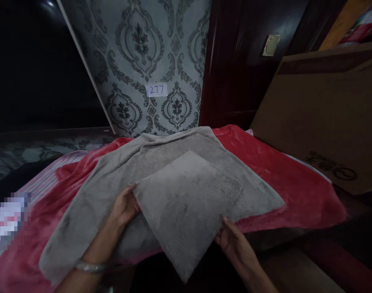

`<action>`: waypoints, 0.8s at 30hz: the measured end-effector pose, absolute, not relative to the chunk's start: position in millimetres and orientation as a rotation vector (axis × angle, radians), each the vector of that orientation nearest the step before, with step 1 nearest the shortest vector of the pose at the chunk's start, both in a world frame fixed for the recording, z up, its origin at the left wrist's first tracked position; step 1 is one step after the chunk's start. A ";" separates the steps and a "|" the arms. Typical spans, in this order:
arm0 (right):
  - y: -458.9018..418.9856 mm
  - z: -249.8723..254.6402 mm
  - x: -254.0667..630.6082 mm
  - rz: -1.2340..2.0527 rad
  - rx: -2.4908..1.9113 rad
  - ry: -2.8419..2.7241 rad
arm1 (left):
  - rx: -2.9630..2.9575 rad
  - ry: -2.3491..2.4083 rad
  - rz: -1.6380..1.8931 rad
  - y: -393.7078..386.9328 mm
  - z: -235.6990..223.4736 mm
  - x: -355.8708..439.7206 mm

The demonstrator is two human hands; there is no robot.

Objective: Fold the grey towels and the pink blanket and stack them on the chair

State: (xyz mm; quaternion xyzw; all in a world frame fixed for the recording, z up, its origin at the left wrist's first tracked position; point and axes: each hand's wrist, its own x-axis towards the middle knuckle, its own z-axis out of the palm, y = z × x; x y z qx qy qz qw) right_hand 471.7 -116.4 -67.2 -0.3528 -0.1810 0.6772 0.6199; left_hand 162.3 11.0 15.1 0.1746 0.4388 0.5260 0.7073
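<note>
A grey towel (161, 167) lies spread over a red blanket (298, 187) on a bed. A folded grey towel (188, 203) sits tilted like a diamond on top of it, its lower corner hanging toward me. My left hand (125, 205) grips the folded towel's left corner, fingers tucked under the edge. My right hand (234, 240) holds its lower right edge, fingers closed on the cloth. A silver bangle (91, 266) circles my left wrist.
A large cardboard box (323, 118) leans at the right beside a dark wooden door (234, 69). Patterned wallpaper (149, 49) with a paper label reading 277 (157, 90) stands behind the bed. A blurred object (7, 219) lies at the left edge.
</note>
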 end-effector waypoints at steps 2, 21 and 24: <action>-115.7 -69.2 473.2 1.579 -0.798 -0.406 | 0.416 0.982 1.138 28.4 18.1 153.4; -112.8 -67.0 465.8 1.469 -0.996 -0.300 | 0.730 1.140 0.474 122.9 30.6 179.8; -108.5 -59.0 463.2 1.425 -1.009 -0.400 | 0.889 1.068 0.541 116.9 40.4 188.1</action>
